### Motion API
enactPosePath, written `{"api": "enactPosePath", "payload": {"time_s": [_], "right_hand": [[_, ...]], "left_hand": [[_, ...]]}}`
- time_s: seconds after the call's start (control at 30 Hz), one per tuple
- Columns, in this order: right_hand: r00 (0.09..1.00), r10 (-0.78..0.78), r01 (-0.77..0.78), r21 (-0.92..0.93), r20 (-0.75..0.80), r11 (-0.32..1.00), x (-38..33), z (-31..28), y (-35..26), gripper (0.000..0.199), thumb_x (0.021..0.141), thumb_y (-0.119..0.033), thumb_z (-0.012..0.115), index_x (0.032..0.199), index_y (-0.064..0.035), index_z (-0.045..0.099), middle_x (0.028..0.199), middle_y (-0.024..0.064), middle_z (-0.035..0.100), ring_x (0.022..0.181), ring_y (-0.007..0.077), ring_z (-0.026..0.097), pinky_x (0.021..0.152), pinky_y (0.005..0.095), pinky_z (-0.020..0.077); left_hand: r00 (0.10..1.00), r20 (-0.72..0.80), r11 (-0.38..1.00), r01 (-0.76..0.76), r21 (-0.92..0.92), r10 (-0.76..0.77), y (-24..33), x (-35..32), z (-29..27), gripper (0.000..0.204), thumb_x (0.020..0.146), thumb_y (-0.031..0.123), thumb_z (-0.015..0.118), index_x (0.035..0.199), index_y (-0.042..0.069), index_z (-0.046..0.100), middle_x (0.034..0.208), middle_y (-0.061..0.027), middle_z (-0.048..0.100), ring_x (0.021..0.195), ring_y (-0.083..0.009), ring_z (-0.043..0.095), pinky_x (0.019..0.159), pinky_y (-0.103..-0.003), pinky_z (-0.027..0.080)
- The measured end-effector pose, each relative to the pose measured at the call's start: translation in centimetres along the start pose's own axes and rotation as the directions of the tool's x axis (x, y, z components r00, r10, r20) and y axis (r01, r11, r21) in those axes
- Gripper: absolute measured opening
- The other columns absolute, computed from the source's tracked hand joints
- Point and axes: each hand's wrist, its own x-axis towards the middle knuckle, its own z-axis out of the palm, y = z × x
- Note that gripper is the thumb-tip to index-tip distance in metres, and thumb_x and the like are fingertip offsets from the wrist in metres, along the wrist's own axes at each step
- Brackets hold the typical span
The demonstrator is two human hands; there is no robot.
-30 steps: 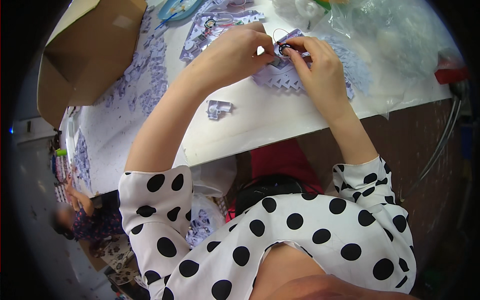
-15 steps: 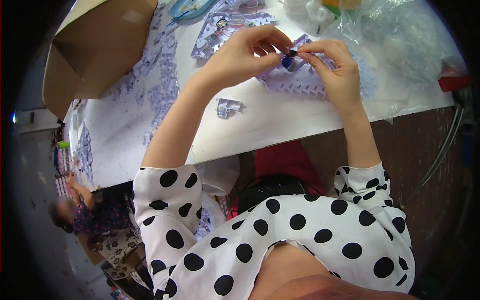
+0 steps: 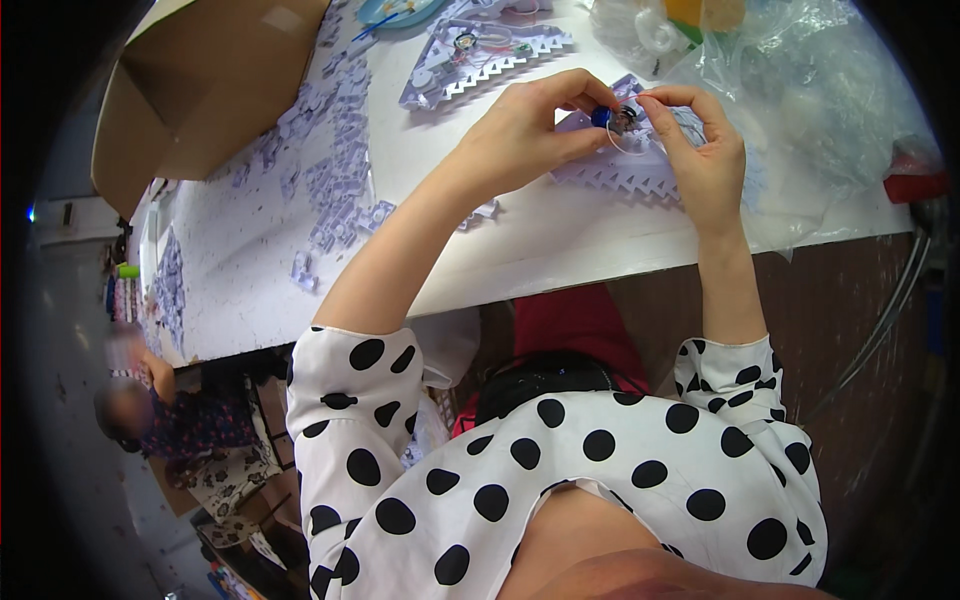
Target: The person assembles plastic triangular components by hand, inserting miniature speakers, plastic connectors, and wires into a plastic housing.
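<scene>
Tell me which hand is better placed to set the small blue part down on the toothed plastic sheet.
Probably the left hand: its fingertips pinch the small blue part directly above the toothed plastic sheet. The right hand is busy holding a thin clear ring beside it.

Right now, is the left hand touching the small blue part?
Touching. The head view shows the left hand pinching the small blue part at its fingertips, with the right hand on the other side.

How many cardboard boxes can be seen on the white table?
1. A brown cardboard box stands at the table's far left corner, left of both hands. Others may be hidden outside the view.
</scene>
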Motion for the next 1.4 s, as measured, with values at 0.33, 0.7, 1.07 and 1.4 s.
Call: {"api": "enactPosePath", "payload": {"time_s": [0.33, 0.7, 1.07, 1.4], "right_hand": [[0.791, -0.609, 0.584, -0.374, 0.061, 0.720, -0.1, -0.2, -1.9, 0.029, 0.081, -0.027, 0.083, 0.105, -0.0114, 0.074, 0.098, 0.0004, 0.074, 0.095, 0.0213, 0.064, 0.095, 0.0391, 0.0444], [0.850, -0.195, 0.253, -0.053, 0.489, 0.966, -2.2, 4.7, -7.0, 0.030, 0.084, -0.016, 0.076, 0.111, -0.0040, 0.075, 0.099, 0.0122, 0.075, 0.095, 0.0290, 0.065, 0.088, 0.0393, 0.0497], [0.755, -0.307, 0.390, -0.021, 0.579, 0.921, -3.1, 5.9, -6.6, 0.032, 0.080, -0.005, 0.079, 0.111, -0.0091, 0.075, 0.102, 0.0039, 0.074, 0.111, 0.0237, 0.062, 0.115, 0.0496, 0.0387], [0.820, -0.203, 0.277, -0.060, 0.535, 0.959, -3.5, 6.0, -7.2, 0.031, 0.077, -0.008, 0.083, 0.107, -0.0073, 0.076, 0.101, 0.0049, 0.071, 0.103, 0.0228, 0.062, 0.103, 0.0384, 0.0461]], "left_hand": [[0.993, -0.120, 0.929, 0.029, 0.370, 0.017, 2.8, -4.1, -1.1, 0.029, 0.084, 0.011, 0.081, 0.110, 0.002, 0.072, 0.095, -0.0054, 0.063, 0.085, -0.0169, 0.069, 0.077, -0.030, 0.059], [0.896, -0.335, 0.675, 0.056, 0.736, 0.291, 2.5, -11.1, 0.6, 0.029, 0.076, 0.003, 0.079, 0.103, 0.003, 0.068, 0.090, -0.0098, 0.062, 0.077, -0.0269, 0.067, 0.065, -0.035, 0.057], [0.889, -0.448, 0.928, 0.243, 0.284, -0.096, 3.9, -14.4, -0.4, 0.040, 0.082, -0.001, 0.079, 0.122, 0.005, 0.072, 0.100, -0.0066, 0.068, 0.086, -0.0145, 0.071, 0.077, -0.028, 0.060], [0.867, -0.488, 0.868, 0.163, 0.469, 0.101, 3.9, -14.5, 0.5, 0.026, 0.081, -0.002, 0.080, 0.106, 0.002, 0.073, 0.099, -0.0104, 0.075, 0.084, -0.0207, 0.075, 0.073, -0.030, 0.061]]}}
